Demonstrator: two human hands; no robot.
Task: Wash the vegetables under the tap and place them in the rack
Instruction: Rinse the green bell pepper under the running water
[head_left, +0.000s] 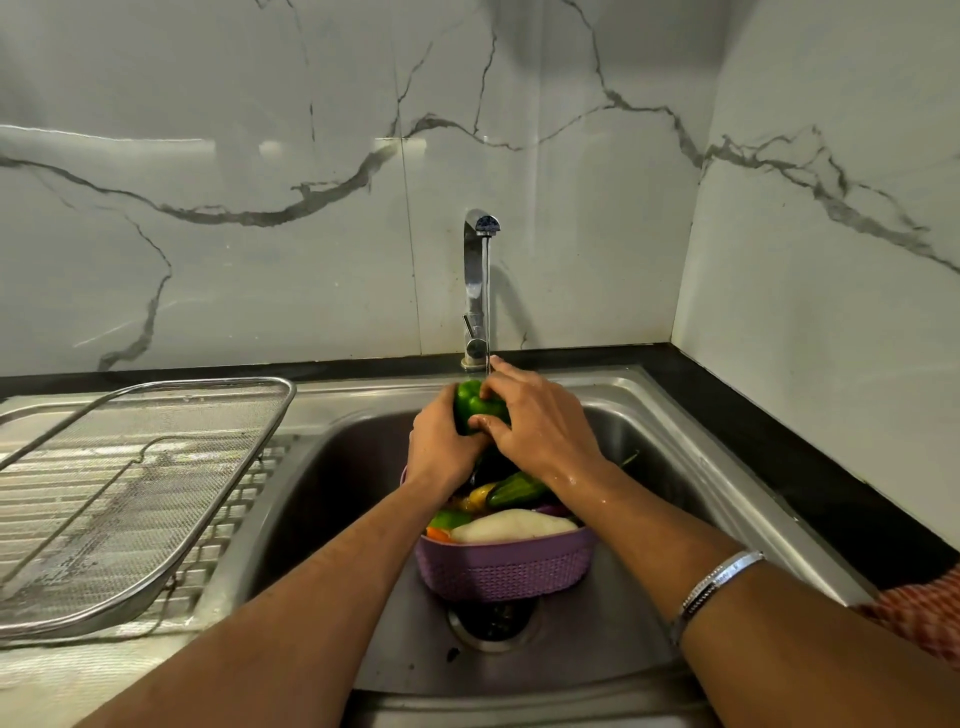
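We've got both hands on a green capsicum (475, 402) at centre frame, right under the tap (480, 291), w/ a thin stream running down onto it. Left hand (441, 441) wraps it from below-left, fingers curled round the body; right hand (540, 421) closes over the top and right side, thumb pressed on the front. So both grips are closed on the capsicum, held above the purple basket (506, 569) that sits in the sink (691, 457) over the drain. Rest of the veg is in that basket: a pale white one (511, 525) at the front, a green striped one (517, 491) behind it, plus bits of yellow and orange we can't name for sure. The mesh rack (130, 493) lies at left of frame on the draining board, well apart from the hands. Handling, as we judge it: capsicum is light, hollow, firm-walled, and its waxy skin will be slippery when wet. Best hold is round the broad middle w/ fingers in the lobes' grooves, not by the stem, and w/o hard squeezing. Drips will follow it across to the rack.
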